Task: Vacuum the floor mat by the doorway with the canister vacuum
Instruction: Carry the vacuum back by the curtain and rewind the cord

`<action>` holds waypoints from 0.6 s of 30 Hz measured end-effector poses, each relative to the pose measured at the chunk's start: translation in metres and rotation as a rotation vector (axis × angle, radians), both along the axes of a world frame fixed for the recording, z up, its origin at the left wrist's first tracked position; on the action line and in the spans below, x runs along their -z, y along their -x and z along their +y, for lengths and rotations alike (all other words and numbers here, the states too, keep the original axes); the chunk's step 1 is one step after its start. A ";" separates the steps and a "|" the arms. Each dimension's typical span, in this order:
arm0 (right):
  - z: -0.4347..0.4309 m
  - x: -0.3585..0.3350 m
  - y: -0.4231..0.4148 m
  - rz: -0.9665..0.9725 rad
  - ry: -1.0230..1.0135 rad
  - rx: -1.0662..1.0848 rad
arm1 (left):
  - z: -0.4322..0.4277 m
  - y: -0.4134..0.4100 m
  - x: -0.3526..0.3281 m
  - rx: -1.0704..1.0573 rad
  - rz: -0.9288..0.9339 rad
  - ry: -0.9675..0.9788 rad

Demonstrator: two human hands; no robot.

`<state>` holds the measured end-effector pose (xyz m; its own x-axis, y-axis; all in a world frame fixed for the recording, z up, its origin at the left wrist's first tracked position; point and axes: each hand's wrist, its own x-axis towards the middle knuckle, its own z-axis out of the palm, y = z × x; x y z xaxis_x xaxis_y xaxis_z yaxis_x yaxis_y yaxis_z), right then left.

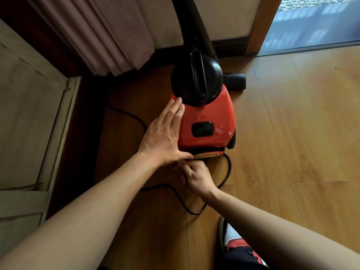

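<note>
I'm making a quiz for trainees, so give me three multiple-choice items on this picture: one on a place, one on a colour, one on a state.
1. Where is the right hand?
A. at the canister vacuum's rear end
B. on its top
C. at its front

2. What colour is the vacuum's shell?
A. blue
B. orange-red
C. white

3. How is the left hand?
A. clenched in a fist
B. pinching something
C. flat, fingers straight

Key: 1 A, it reaches in at the rear edge nearest the camera; 2 B, the shell is plainly orange-red; 3 C, its fingers lie straight along the shell's side.
</note>
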<state>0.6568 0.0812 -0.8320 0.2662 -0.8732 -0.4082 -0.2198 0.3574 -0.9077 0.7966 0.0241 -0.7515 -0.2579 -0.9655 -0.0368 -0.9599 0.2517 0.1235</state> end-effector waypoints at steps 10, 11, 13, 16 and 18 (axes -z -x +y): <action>-0.010 0.018 0.003 0.071 -0.121 0.008 | -0.001 -0.005 0.007 0.010 -0.027 0.052; -0.012 0.023 0.007 0.074 -0.109 -0.025 | -0.001 -0.006 0.009 0.012 -0.019 0.052; -0.016 0.031 0.016 0.098 -0.106 -0.088 | -0.002 -0.006 0.010 0.017 -0.004 0.048; -0.026 0.037 0.043 0.251 -0.099 -0.086 | -0.002 -0.008 0.011 0.028 0.009 0.044; -0.035 0.035 0.066 0.382 -0.083 -0.132 | -0.003 -0.009 0.010 0.036 0.012 0.046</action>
<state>0.5904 0.0463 -0.8669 0.1892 -0.8015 -0.5673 -0.5839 0.3727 -0.7212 0.8059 0.0216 -0.7617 -0.2923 -0.9563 0.0107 -0.9487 0.2913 0.1229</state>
